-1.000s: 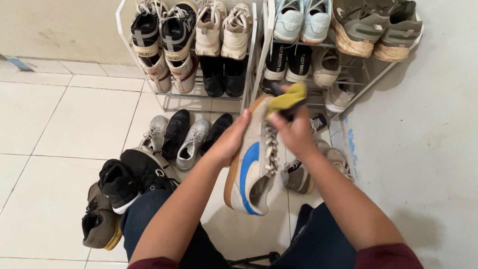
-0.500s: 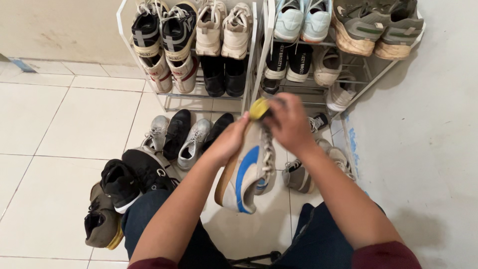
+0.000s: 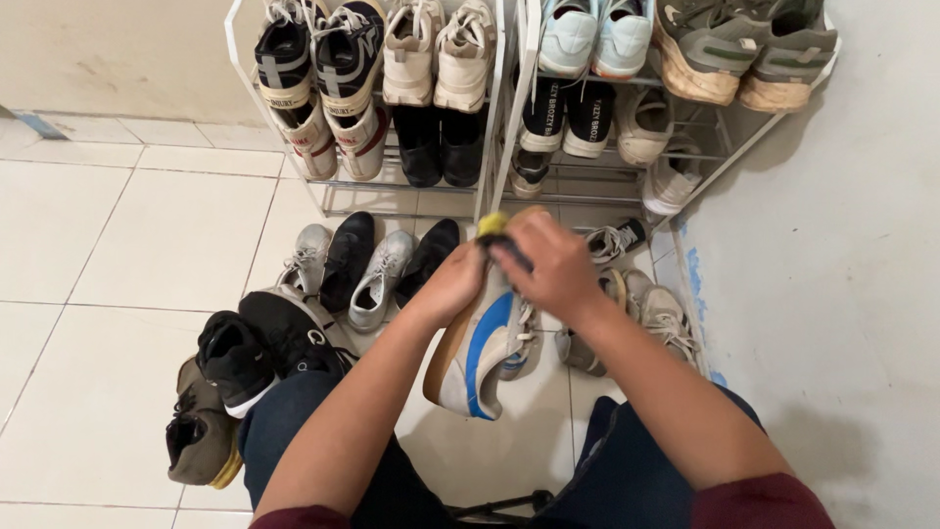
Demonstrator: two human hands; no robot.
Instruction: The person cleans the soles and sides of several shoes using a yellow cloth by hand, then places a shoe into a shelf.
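Head view, seated person, knees at bottom of frame.

Far left, floor: an olive and black shoe [image 3: 199, 441] lies beside a black sneaker [image 3: 233, 358], near the left knee. Beyond them, silver and black pairs [image 3: 362, 264] stand in a loose row on the tiled floor [image 3: 127, 245], just before the white wire rack [image 3: 494, 118], whose tiers are full.

Centre: left hand [image 3: 452, 282] is wrapped round the side of a cream sneaker with a blue stripe [image 3: 480, 353], held in the air above the floor between the knees, toe away, sole to the left. Judged: this grip steadies the shoe and turns the upper toward the other hand.

Right hand [image 3: 548, 264] is closed on a yellow cloth [image 3: 492, 225], pressed at the toe end. Hands close together, nearly touching.

Right: grey sneakers [image 3: 646, 309] on the floor by the wall [image 3: 842, 294].
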